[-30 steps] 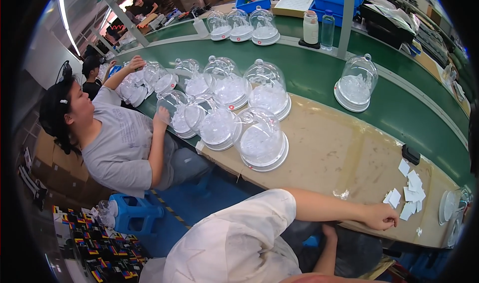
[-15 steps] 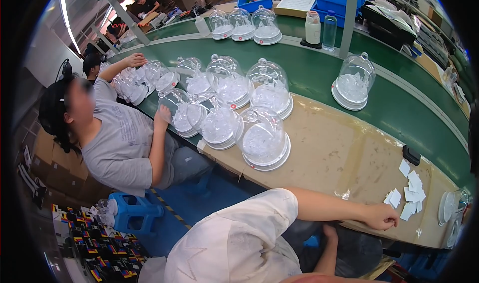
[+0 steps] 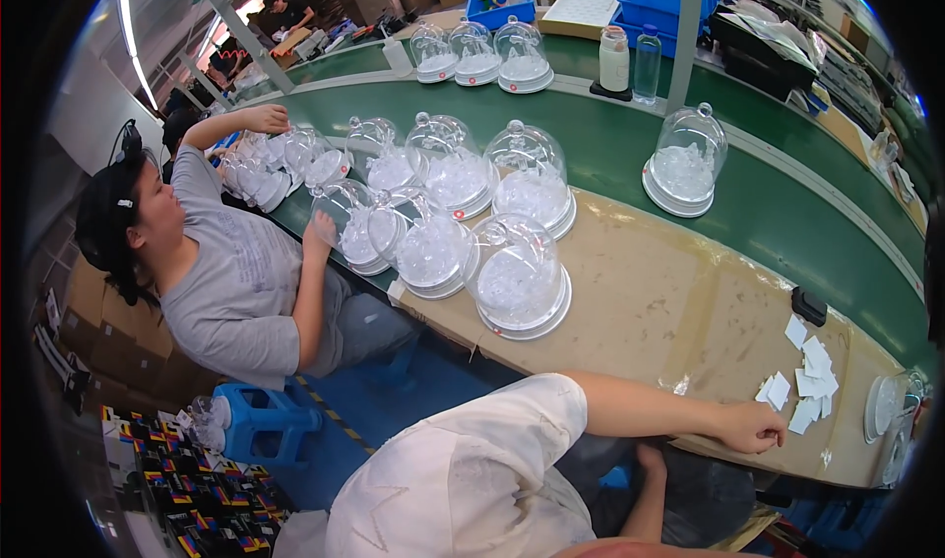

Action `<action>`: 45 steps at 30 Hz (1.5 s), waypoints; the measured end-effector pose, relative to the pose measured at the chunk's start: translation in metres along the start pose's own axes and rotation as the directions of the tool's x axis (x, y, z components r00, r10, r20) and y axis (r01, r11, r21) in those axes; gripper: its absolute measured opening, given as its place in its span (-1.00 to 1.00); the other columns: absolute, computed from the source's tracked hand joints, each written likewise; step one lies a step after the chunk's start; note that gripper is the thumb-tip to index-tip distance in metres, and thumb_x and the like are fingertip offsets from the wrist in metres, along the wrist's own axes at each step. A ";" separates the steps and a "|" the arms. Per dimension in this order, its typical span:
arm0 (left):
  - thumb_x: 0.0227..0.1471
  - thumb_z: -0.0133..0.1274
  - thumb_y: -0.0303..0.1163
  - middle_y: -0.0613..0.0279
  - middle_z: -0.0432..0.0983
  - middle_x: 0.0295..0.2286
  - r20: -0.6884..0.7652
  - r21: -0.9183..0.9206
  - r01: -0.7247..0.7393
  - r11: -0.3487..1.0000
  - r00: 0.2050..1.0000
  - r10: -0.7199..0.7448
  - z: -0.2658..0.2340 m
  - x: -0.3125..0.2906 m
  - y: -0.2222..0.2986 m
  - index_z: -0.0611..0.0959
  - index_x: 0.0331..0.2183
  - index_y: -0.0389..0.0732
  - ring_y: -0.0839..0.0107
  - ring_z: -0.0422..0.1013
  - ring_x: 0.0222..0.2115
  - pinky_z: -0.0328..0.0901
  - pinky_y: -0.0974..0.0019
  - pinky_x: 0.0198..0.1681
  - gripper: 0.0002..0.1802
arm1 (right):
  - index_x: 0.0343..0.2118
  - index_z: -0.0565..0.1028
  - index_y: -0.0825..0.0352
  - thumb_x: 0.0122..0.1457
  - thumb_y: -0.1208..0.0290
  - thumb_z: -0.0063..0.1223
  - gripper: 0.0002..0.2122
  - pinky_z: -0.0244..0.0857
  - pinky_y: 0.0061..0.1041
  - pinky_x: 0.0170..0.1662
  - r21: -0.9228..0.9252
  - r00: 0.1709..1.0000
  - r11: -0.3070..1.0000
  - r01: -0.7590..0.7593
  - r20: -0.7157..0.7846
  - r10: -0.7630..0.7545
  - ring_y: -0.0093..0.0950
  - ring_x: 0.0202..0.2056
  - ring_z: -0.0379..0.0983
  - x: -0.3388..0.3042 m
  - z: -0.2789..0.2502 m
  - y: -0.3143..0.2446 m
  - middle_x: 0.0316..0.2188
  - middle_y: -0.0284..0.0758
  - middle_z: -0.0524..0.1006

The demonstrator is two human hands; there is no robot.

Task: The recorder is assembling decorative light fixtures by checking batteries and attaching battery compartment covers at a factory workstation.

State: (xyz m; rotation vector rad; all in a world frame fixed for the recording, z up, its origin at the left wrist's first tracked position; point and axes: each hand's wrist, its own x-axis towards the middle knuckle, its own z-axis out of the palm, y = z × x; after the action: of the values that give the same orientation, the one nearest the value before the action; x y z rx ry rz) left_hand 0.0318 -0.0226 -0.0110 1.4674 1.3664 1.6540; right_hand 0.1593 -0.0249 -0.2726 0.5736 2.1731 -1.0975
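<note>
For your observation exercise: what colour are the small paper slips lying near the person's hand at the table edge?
White. The paper slips lie on the tan table beside the left hand, seen in the head view.

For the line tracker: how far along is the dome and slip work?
Done: filled clear domes stand clustered on the bench. In hand: the wearer's hand rests at the bench edge beside loose white paper slips; whether it grips one is unclear. Left: the slips lie scattered; one dome sits alone on the green belt.

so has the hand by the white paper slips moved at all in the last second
No. The right hand rests on the table edge just left of the white paper slips, at the same spot beside them as a second ago.
</note>
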 end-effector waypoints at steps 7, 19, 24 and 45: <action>-0.05 -0.07 -0.51 0.21 0.52 -0.66 -0.002 0.002 0.010 1.000 1.000 -0.010 0.001 0.000 -0.004 0.59 -0.40 -0.30 0.38 0.46 -0.62 0.32 0.33 -0.49 -0.84 | 0.09 0.25 0.48 0.28 0.16 -0.33 -0.52 0.25 -0.30 0.03 -0.080 0.997 0.993 0.082 0.017 -0.081 -0.18 0.00 0.37 0.021 0.009 0.023 0.05 0.07 0.33; -0.07 -0.04 -0.48 0.20 0.50 -0.66 0.019 0.003 0.009 1.000 1.000 -0.009 0.003 0.000 -0.003 0.60 -0.40 -0.27 0.35 0.44 -0.61 0.31 0.31 -0.49 -0.84 | 0.08 0.28 0.46 0.26 0.25 -0.37 -0.56 0.10 -0.32 0.17 -0.117 0.991 0.986 0.115 -0.053 -0.122 -0.10 0.15 0.17 -0.013 -0.005 -0.015 0.12 0.08 0.25; 0.00 -0.05 -0.46 0.20 0.43 -0.67 0.013 0.050 0.001 0.999 1.000 -0.002 0.005 -0.005 -0.016 0.59 -0.35 -0.25 0.40 0.36 -0.65 0.26 0.31 -0.53 -0.84 | 0.04 0.29 0.48 0.25 0.27 -0.38 -0.58 0.09 -0.30 0.15 -0.226 0.988 0.962 0.151 0.050 -0.143 -0.13 0.13 0.18 -0.011 0.002 -0.019 0.11 0.08 0.24; 0.14 -0.09 -0.49 0.32 0.48 -0.56 0.145 0.000 0.214 0.977 0.967 -0.212 -0.011 -0.003 -0.011 0.56 -0.20 -0.30 0.65 0.37 -0.60 0.27 0.53 -0.51 -0.80 | 0.09 0.33 0.38 0.21 0.33 -0.19 -0.60 0.05 -0.33 0.22 0.166 0.927 0.924 0.345 -0.216 -0.307 -0.29 0.16 0.21 0.031 0.031 -0.013 0.14 -0.08 0.30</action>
State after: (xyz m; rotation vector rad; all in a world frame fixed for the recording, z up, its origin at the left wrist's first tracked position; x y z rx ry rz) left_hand 0.0202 -0.0253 -0.0210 1.3513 1.3750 1.3938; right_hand 0.1402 -0.0547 -0.3011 0.4205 2.3967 -1.5095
